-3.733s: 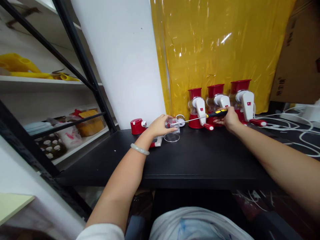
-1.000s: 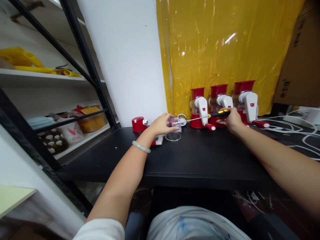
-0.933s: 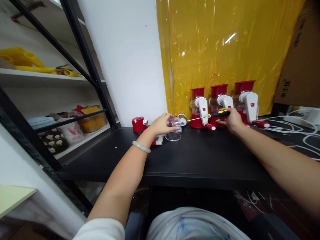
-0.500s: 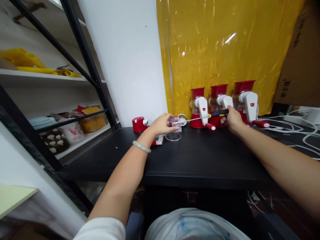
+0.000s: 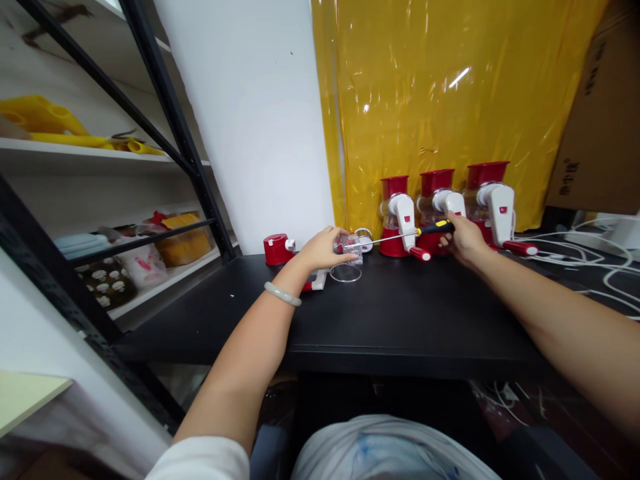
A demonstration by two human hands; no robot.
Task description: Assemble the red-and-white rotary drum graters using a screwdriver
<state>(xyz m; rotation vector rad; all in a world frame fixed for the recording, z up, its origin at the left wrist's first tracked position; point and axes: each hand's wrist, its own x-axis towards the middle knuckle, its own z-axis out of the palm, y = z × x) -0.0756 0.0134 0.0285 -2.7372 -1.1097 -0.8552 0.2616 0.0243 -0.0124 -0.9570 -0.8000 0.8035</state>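
My left hand [image 5: 325, 250] is closed round a clear plastic housing [image 5: 356, 249] just above the black table. My right hand [image 5: 463, 238] grips the black-and-yellow handle of a screwdriver [image 5: 434, 227]. Its long shaft points left, and the tip reaches the clear housing; the exact contact is too small to make out. Below the housing lies a clear ring [image 5: 345, 273]. A red base [image 5: 278, 249] with a white knob stands left of my left hand. Partly hidden by my wrist is a white-and-red crank handle [image 5: 317, 281]. A round white-rimmed part [image 5: 365, 240] sits behind the housing.
Three red-and-white rotary graters [image 5: 397, 220] with cranks stand in a row at the back, close to my right hand. White cables [image 5: 600, 257] tangle on the right. A black-framed shelf [image 5: 165, 87] borders the left side. Yellow plastic sheeting [image 5: 425, 87] hangs behind the table.
My right hand and the screwdriver handle have shifted very slightly left. My left hand keeps its hold on the clear housing, and the view has moved a little.
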